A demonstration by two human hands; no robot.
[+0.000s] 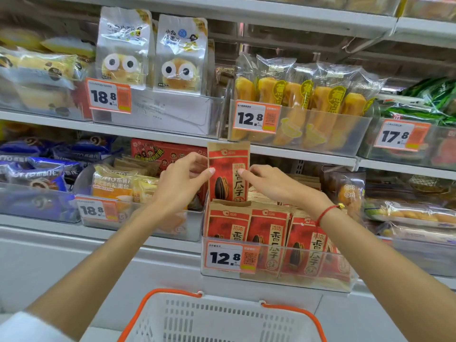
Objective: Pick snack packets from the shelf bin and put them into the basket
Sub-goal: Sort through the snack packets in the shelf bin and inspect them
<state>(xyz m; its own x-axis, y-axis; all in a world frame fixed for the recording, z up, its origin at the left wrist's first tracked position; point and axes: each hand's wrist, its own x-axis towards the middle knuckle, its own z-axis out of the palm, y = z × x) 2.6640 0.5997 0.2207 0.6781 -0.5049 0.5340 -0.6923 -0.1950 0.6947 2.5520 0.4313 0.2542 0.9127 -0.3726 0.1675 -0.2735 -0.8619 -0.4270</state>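
1. Red-and-kraft snack packet [228, 172] upright, raised above the clear shelf bin [276, 270], just in front of the shelf edge.
2. Left hand [182, 180] reaching up from lower left, forearm extended, thumb and fingers pinching the packet's left edge.
3. Right hand [274, 185] reaching in from lower right, fingertips pinching the packet's right edge; red string bracelet [327, 212] at the wrist.
4. More identical packets standing in rows in the bin.
5. White basket [222, 319] with orange handles below, near the bottom edge, well apart from the packet.

A single wide-angle head camera faces forward and slightly down, close to white metal store shelves [283, 150], with a white plastic orange-handled basket [222, 317] at the bottom edge.
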